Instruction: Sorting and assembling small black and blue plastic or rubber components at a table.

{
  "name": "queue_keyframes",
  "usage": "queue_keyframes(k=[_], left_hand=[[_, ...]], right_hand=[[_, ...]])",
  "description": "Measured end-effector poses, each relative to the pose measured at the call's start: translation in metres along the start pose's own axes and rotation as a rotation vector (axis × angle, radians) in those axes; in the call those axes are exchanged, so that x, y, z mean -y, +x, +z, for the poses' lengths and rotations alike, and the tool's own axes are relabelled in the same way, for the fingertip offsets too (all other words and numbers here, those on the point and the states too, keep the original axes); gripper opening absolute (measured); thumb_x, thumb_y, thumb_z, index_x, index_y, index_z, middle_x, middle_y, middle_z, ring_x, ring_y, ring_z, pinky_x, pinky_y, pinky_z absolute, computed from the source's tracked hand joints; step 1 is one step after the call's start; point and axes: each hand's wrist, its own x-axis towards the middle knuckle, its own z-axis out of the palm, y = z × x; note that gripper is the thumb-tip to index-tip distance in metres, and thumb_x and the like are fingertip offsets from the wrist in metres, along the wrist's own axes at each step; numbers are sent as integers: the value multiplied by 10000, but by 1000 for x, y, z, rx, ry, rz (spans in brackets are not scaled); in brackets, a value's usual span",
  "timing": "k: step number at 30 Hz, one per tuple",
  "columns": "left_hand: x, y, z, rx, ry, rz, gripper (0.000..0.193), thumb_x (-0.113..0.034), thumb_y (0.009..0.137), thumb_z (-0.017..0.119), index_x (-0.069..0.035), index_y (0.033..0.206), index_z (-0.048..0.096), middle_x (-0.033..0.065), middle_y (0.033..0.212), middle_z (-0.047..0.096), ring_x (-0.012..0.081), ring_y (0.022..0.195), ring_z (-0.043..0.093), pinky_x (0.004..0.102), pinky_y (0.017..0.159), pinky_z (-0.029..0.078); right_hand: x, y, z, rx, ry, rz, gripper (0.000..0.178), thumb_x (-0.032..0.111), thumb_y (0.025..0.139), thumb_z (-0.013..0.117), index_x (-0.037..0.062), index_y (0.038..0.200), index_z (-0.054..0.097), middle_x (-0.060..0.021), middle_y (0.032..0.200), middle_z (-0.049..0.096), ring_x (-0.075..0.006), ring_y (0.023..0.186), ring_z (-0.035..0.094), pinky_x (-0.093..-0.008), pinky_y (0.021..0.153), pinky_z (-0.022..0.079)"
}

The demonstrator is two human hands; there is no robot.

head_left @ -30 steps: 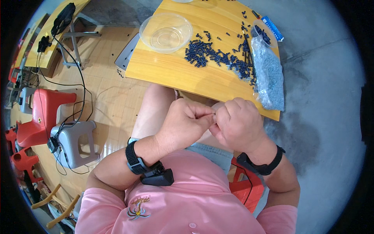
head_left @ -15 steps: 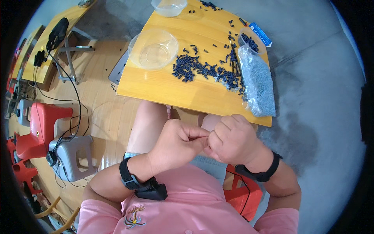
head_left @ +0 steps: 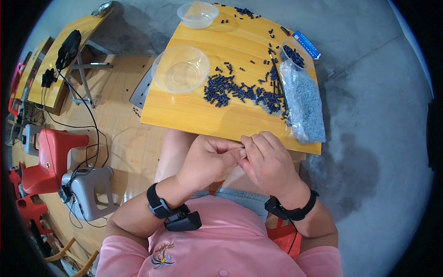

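My left hand (head_left: 210,157) and my right hand (head_left: 267,161) meet over my lap, just off the near edge of the table. Both are closed, thumb and fingers pinched together at the tips. A tiny dark bit shows between the fingertips, too small and covered to name. Beyond them on the yellow wooden table (head_left: 184,115) lies a loose pile of small black tubular pieces (head_left: 219,90), spreading rightward. At the right edge rests a clear plastic bag (head_left: 302,104) full of small grey pieces. Above it a clear tub (head_left: 293,55) holds more black pieces.
A large clear round bowl (head_left: 182,71) stands at the table's left, a smaller clear bowl (head_left: 197,16) at the far edge. A blue and white box (head_left: 307,45) lies far right. Red stool (head_left: 50,159), grey stool (head_left: 87,194) and black cables (head_left: 97,124) occupy the left floor.
My right hand has turned and its fingers have straightened somewhat, so the pinched fingertips and a dark bit now show. Both hands stay together. The view has shifted slightly.
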Motion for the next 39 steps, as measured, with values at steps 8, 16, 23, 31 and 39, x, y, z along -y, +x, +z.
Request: queue_keyframes(k=[8, 16, 23, 31, 39], left_hand=[[-13, 7, -1, 64, -79, -49, 134, -25, 834, 632, 41, 939, 684, 58, 784, 673, 74, 687, 589, 205, 648, 491], [-14, 31, 4, 21, -154, -97, 174, -139, 841, 666, -4, 949, 686, 62, 812, 678, 81, 675, 600, 180, 557, 440], [-2, 71, 2, 4, -138, -118, 221, -179, 855, 657, 9, 970, 676, 64, 867, 675, 110, 768, 613, 227, 689, 485], [11, 97, -35, -233, 333, 348, 155, -133, 866, 632, 2, 918, 687, 84, 849, 658, 130, 761, 589, 246, 697, 467], [19, 108, -49, -256, 302, 400, 111, -89, 846, 643, 15, 851, 681, 89, 813, 669, 143, 743, 600, 255, 680, 464]], right_hand=[[-13, 2, 2, 9, 91, -24, 322, 109, 654, 679, -49, 911, 565, -108, 759, 500, -254, 730, 501, -341, 662, 450], [-35, 19, -4, -18, 189, 107, 340, 91, 655, 689, -40, 947, 574, -120, 784, 527, -287, 761, 522, -357, 674, 454], [-79, 24, -2, -40, 285, 177, 301, 99, 679, 704, 8, 948, 604, -109, 797, 563, -287, 769, 554, -357, 661, 463], [-256, 29, -11, -131, 407, 850, 318, 99, 742, 703, 11, 1042, 642, -28, 765, 625, -79, 635, 548, -247, 592, 461], [-335, 50, 14, -286, 698, 1109, 302, 71, 806, 650, 1, 1097, 605, -5, 831, 608, -69, 662, 526, -204, 594, 428]])
